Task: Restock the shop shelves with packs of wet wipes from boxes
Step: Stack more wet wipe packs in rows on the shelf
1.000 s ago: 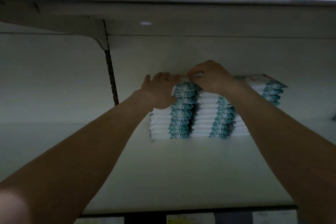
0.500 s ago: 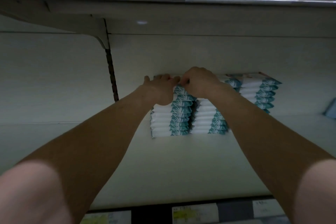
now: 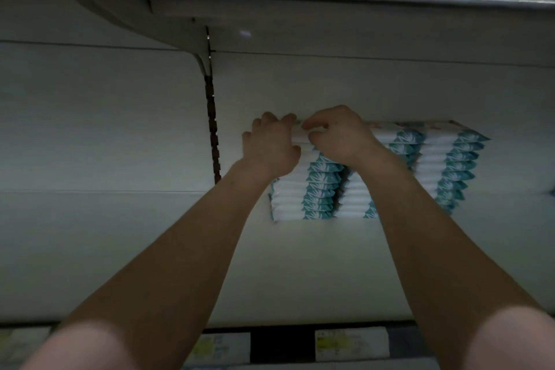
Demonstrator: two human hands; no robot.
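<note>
Pinching the top pack of wet wipes [image 3: 300, 133] with right grip [image 3: 339, 137], clasping its left end with left grip [image 3: 270, 146], atop the left stack [image 3: 303, 192] on the shelf [image 3: 180, 264].

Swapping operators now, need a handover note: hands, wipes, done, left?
Left hand holds the top of the left stack; right hand pinches the top pack there.
Three stacks stand on the shelf by the back wall: left stack, middle stack, right stack.
Done: three stacks up.
Left: square the top pack, let go, fill the bare shelf. Boxes not in view.
</note>
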